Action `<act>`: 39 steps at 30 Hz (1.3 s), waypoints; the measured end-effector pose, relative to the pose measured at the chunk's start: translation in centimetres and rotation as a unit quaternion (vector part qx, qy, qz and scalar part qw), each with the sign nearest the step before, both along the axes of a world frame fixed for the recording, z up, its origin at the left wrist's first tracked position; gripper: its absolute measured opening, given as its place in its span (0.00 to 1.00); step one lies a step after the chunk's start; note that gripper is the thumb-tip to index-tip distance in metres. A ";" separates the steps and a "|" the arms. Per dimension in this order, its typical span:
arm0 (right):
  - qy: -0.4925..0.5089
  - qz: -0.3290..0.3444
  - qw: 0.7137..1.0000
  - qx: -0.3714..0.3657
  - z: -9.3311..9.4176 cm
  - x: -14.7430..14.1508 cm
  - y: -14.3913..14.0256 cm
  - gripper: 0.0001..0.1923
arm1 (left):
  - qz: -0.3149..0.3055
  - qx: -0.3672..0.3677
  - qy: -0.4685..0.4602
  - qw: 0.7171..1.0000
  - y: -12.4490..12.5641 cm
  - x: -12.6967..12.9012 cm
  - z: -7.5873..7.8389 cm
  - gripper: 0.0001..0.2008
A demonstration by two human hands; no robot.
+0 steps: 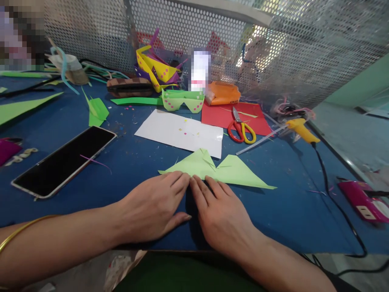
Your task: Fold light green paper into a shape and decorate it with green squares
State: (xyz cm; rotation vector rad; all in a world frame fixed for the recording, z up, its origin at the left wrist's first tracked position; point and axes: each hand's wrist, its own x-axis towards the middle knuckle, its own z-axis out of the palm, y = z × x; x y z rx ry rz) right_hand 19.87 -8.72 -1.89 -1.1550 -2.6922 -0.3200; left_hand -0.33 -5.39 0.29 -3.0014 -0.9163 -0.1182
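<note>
A folded light green paper [194,164] lies on the blue table, with two peaks and a notch between them. Along its near edge, my left hand [158,202] rests palm down with fingers stretched out, the tips on the fold. My right hand [220,211] lies beside it, fingers extended and slightly apart, tips touching the same edge. The two index fingertips almost meet. Just beyond the folded paper is a white sheet [179,134] with small colored bits on it.
Scissors [242,129] lie on red paper [219,115]. A yellow glue gun [300,129] sits at right, its cord trailing. Left is a phone [65,162]. Paper glasses [182,103], an orange case [223,93] and a brown checkered case [130,87] stand before a perforated metal screen [170,20].
</note>
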 end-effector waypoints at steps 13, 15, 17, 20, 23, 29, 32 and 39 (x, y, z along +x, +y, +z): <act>0.071 -0.044 0.997 -0.007 0.0 1.2 -1.1 0.24 | -0.011 0.060 0.013 0.998 0.3 0.9 -0.2 0.31; 0.074 -0.040 0.996 -0.008 0.0 1.1 -1.0 0.25 | -0.012 0.070 0.027 0.997 0.2 1.5 -0.3 0.33; 0.071 -0.040 0.997 -0.008 0.0 1.0 -0.9 0.24 | -0.010 0.080 0.044 0.996 0.1 2.0 -0.4 0.34; 0.063 -0.058 0.996 0.009 -0.1 1.4 -0.9 0.23 | -0.003 0.097 0.055 0.994 -0.1 2.4 -0.6 0.35; 0.057 -0.081 0.995 0.032 -0.2 2.3 -1.1 0.22 | 0.001 0.105 0.055 0.993 -0.3 2.4 -0.5 0.35; 0.047 -0.097 0.994 0.036 0.1 4.5 -1.6 0.22 | -0.001 0.102 0.051 0.994 -0.2 2.2 -0.2 0.35; 0.048 -0.106 0.992 0.046 0.2 5.7 -1.8 0.21 | 0.002 0.102 0.050 0.994 0.0 2.1 -0.1 0.34; 0.031 -0.148 0.985 0.078 0.0 9.5 -2.2 0.19 | -0.001 0.094 0.052 0.994 0.0 2.2 0.1 0.34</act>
